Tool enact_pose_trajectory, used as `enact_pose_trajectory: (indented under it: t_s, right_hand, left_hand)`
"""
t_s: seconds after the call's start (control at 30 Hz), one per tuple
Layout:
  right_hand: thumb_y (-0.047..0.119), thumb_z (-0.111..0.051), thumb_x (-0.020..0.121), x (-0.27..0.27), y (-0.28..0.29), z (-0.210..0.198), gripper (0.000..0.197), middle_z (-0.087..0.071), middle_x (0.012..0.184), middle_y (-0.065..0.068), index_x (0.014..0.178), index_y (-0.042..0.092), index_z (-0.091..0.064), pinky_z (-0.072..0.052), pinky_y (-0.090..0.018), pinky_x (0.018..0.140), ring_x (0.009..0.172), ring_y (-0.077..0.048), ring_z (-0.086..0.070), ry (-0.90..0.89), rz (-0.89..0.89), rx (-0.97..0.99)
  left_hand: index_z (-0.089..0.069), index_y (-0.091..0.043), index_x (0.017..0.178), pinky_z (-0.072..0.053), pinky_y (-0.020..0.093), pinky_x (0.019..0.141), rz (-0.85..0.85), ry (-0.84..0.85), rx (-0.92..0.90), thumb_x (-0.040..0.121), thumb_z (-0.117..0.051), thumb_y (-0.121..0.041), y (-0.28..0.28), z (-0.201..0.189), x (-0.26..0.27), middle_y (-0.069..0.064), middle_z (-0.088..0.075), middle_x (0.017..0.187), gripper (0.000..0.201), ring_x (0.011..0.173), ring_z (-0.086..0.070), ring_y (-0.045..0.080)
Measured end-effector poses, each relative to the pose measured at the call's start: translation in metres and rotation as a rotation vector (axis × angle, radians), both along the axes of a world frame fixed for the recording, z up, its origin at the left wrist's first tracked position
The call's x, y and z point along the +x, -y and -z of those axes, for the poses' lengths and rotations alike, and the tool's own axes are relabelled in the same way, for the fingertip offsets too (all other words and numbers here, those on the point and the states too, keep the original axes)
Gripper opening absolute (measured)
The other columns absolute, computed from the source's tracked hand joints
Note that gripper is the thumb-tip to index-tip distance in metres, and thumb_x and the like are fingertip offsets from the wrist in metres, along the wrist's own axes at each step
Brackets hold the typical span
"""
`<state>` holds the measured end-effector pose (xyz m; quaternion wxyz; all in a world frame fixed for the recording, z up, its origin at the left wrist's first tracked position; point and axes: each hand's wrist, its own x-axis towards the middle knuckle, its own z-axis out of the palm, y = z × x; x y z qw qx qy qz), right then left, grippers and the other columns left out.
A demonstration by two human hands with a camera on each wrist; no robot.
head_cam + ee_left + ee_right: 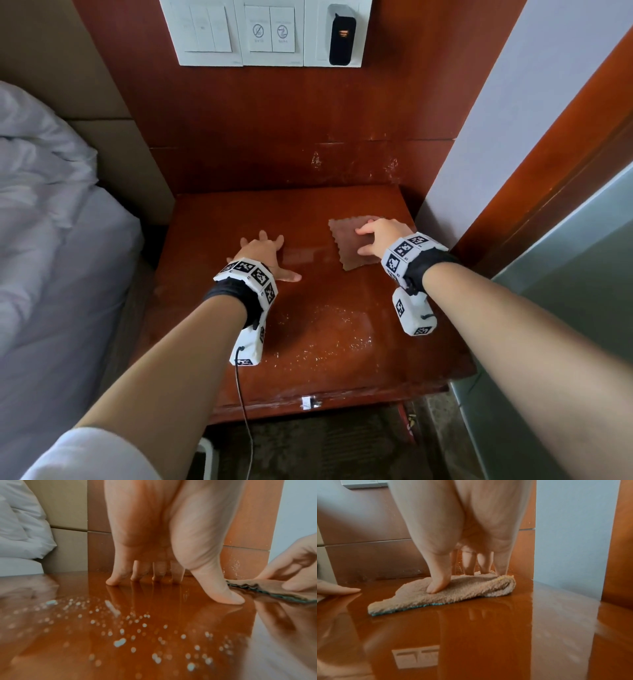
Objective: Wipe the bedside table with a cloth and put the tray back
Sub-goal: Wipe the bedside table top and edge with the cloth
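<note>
A brown cloth (349, 245) with a scalloped edge lies flat on the glossy red-brown bedside table (318, 318), towards its back right. My right hand (376, 236) presses on the cloth (453, 591) with spread, straight fingers and thumb. The left hand (267, 253) rests on the bare tabletop to the left of the cloth, fingers and thumb spread, fingertips (111, 581) touching the wood. Its thumb tip lies close to the cloth's edge (267, 588). No tray is in view.
White specks and droplets (329, 339) cover the front half of the tabletop (137, 635). A bed with white bedding (44, 212) stands on the left. A wood back panel with a switch plate (263, 32) rises behind, and a white wall (513, 137) borders the right.
</note>
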<state>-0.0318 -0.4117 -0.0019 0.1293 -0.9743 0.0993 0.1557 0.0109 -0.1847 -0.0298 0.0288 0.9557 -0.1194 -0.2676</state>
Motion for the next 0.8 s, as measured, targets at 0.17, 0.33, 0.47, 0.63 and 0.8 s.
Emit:
enact_pose_trajectory:
  t_s: [0.17,0.33,0.47,0.63,0.8]
  right_hand:
    - [0.034,-0.065,0.087,0.011,0.001,0.0,0.053,-0.046,0.145,-0.001,0.138,0.029,-0.049,-0.041,-0.033,0.101,0.128,-0.026,-0.049,0.007,0.012,0.003]
    - [0.033,-0.065,0.087,0.016,0.002,0.003,0.053,-0.046,0.145,0.0,0.137,0.029,-0.049,-0.04,-0.034,0.102,0.128,-0.026,-0.048,0.012,0.012,0.001]
    - [0.034,-0.064,0.088,0.016,0.003,0.004,0.053,-0.045,0.146,0.001,0.138,0.03,-0.048,-0.041,-0.033,0.102,0.129,-0.025,-0.048,0.016,0.0,-0.002]
    - [0.036,-0.063,0.089,0.015,0.002,0.006,0.056,-0.041,0.149,0.0,0.141,0.028,-0.045,-0.039,-0.033,0.103,0.132,-0.026,-0.045,0.007,-0.013,-0.024]
    - [0.036,-0.064,0.088,0.006,-0.001,0.004,0.057,-0.04,0.15,-0.002,0.141,0.028,-0.045,-0.036,-0.035,0.107,0.134,-0.027,-0.041,-0.031,-0.015,-0.034]
  left_hand:
    - [-0.006,-0.029,0.152,-0.028,0.061,0.11,0.001,0.008,-0.003,0.075,-0.065,-0.06,0.001,0.001,0.006,0.008,0.003,0.16,0.101,0.144,-0.001,0.045]
    - [-0.006,-0.029,0.152,-0.027,0.06,0.11,-0.001,0.009,0.008,0.075,-0.064,-0.06,0.005,0.003,0.012,0.008,0.004,0.16,0.101,0.144,0.0,0.045]
    - [-0.006,-0.028,0.152,-0.025,0.06,0.112,0.01,0.009,0.02,0.075,-0.063,-0.062,0.006,0.004,0.016,0.01,0.003,0.16,0.101,0.143,-0.002,0.045]
    - [-0.005,-0.03,0.152,-0.026,0.06,0.111,-0.008,0.005,0.003,0.075,-0.064,-0.061,0.006,0.002,0.015,0.009,0.004,0.16,0.101,0.144,0.0,0.044]
    - [-0.005,-0.028,0.152,-0.017,0.058,0.115,-0.014,0.002,0.008,0.077,-0.062,-0.06,0.006,-0.003,0.011,0.01,0.004,0.16,0.099,0.144,0.0,0.043]
